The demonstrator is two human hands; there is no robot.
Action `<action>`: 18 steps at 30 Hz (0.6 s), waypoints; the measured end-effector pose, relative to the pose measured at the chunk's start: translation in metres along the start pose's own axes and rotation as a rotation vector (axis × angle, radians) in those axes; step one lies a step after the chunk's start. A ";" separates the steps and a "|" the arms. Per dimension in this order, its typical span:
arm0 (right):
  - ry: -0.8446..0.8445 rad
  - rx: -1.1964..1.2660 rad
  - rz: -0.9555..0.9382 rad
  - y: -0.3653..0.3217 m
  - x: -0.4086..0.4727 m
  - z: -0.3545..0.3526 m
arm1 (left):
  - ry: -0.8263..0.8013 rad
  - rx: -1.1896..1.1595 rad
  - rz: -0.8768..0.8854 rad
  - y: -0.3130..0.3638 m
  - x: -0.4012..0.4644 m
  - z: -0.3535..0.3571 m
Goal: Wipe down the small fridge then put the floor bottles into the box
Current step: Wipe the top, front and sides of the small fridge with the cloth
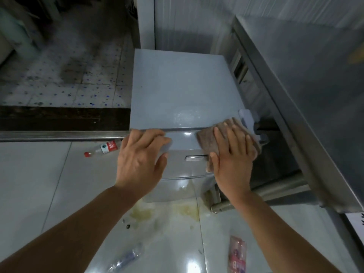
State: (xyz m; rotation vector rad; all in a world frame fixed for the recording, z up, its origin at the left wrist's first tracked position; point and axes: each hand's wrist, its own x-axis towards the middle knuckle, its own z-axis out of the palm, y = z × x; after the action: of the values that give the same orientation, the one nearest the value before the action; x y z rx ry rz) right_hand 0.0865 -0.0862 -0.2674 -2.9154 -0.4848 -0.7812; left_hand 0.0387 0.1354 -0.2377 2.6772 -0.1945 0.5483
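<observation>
Head view looks down on the fridge point(183, 89). The right hand point(232, 154) lies flat with straight fingers, pressing a brown cloth point(208, 138) over the front right corner of the fridge top, where top meets door. The left hand point(141, 156) rests open on the front left corner, fingers over the edge, holding nothing, apparently steadying. The unwiped run lies between the hands, so the cloth's likely path is leftward along the front edge, or down the door. Three bottles lie on the floor: one point(102, 148) just left of the fridge, nearer the left hand, one point(126, 259) near the left forearm, one point(237, 255) by the right. No box is in view.
</observation>
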 end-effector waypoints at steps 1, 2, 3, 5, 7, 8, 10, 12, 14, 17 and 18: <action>0.024 0.016 0.002 -0.008 -0.001 0.004 | 0.024 0.030 0.001 0.001 0.000 0.004; 0.046 0.034 -0.011 -0.015 -0.001 0.008 | 0.051 0.058 0.001 0.002 0.000 0.008; 0.068 0.054 -0.041 -0.021 -0.001 0.012 | 0.084 0.081 -0.002 0.003 0.000 0.012; 0.108 0.095 -0.134 -0.020 0.003 0.018 | 0.157 0.114 0.005 0.002 0.000 0.018; 0.156 0.087 -0.228 -0.005 0.007 0.022 | 0.234 0.131 0.037 -0.001 -0.002 0.025; 0.185 0.064 -0.248 0.007 0.008 0.024 | 0.269 0.137 0.051 -0.003 -0.003 0.028; 0.253 0.008 -0.229 0.030 0.006 0.024 | 0.326 0.141 0.070 -0.005 -0.004 0.032; 0.256 -0.057 -0.211 0.048 0.003 0.024 | 0.370 0.132 0.088 -0.005 -0.006 0.036; 0.243 -0.106 -0.221 0.056 0.002 0.023 | 0.414 0.128 0.113 -0.006 -0.007 0.040; 0.297 -0.134 -0.196 0.057 0.002 0.025 | 0.484 0.144 0.149 -0.008 -0.009 0.045; 0.328 -0.136 -0.174 0.058 -0.001 0.028 | 0.507 0.149 0.160 -0.009 -0.009 0.047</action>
State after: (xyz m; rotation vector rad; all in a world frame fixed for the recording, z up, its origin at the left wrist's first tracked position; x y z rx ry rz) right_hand 0.1179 -0.1373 -0.2917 -2.8046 -0.6788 -1.3353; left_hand 0.0490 0.1250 -0.2847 2.5705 -0.2282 1.3097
